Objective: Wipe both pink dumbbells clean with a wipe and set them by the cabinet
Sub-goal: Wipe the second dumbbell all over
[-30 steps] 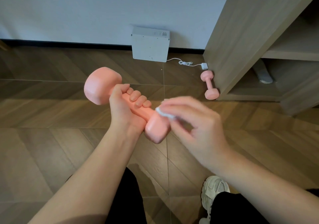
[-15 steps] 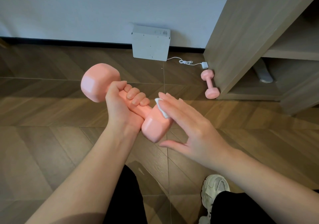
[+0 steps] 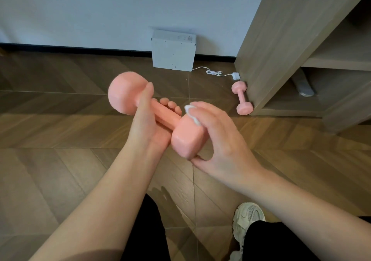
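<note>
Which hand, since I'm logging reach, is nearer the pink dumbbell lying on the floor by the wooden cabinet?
Right. The right hand, holding a white wipe, is down-left of the pink floor dumbbell; the left hand, gripping the held pink dumbbell, is farther left.
</note>
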A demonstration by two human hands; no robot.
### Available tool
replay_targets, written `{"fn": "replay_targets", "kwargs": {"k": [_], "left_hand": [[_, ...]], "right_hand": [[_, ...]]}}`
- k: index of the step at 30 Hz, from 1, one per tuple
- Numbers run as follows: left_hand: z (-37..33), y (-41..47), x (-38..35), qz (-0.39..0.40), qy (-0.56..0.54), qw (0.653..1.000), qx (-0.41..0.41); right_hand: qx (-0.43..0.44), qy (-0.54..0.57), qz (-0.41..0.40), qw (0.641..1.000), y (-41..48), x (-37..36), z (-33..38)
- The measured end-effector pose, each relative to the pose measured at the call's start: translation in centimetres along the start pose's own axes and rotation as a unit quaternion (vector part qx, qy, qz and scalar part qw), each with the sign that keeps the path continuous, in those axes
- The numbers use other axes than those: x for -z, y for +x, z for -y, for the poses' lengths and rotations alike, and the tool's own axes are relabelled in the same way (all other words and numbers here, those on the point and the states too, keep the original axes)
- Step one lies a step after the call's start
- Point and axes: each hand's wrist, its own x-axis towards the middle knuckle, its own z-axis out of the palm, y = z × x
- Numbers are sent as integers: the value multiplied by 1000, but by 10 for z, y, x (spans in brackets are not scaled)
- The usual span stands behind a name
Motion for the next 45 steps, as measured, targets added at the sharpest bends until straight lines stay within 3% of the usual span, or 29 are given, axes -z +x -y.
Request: {"fn": "replay_targets", "kwargs": {"k": [3, 6, 11, 14, 16, 20, 22, 24, 26, 28, 31, 33, 36, 39, 43, 45], "left_hand": [[0, 3, 7, -69, -26, 997, 34], [-5, 3, 14, -78, -17, 996, 33], [-12, -1, 15, -36, 29, 998, -35], [-14, -1, 15, -17, 22, 999, -36], [-13, -1, 15, -15, 14, 999, -34], [-8, -2, 17, -24, 18, 999, -39], [-9, -1, 18, -24, 11, 999, -38], [-11, 2, 18, -25, -5, 999, -31], [-11, 3, 18, -24, -19, 999, -32], [-10, 3, 17, -14, -21, 999, -42], [-11, 3, 14, 14, -29, 998, -46], [-12, 3, 13, 27, -49, 998, -42], [-10, 4, 12, 17, -66, 997, -30], [-6, 4, 11, -37, -20, 999, -17], [-3, 5, 14, -93, -33, 995, 18], [-6, 6, 16, -86, -56, 994, 26]], "right_hand": [[101, -123, 32, 987, -3, -4, -2], [121, -124, 73, 982, -9, -6, 2], [-65, 79, 87, 991, -5, 7, 9], [22, 55, 85, 995, -8, 5, 16], [16, 56, 73, 996, -6, 3, 18], [-171, 180, 50, 967, 0, 1, 16], [-140, 162, 61, 975, 0, 3, 17], [-53, 100, 80, 990, -4, 2, 14], [-40, 89, 96, 991, -4, -1, 9], [-111, 142, 96, 979, -3, -7, 6], [-230, 278, 93, 928, -5, -14, 5], [-251, 309, 69, 915, -7, -16, 4], [-191, 212, 24, 958, -2, -13, 9], [-63, 88, 16, 994, 3, -9, 7], [69, -37, 50, 996, 3, -9, -1], [86, -49, 64, 993, 0, -11, -2]]}}
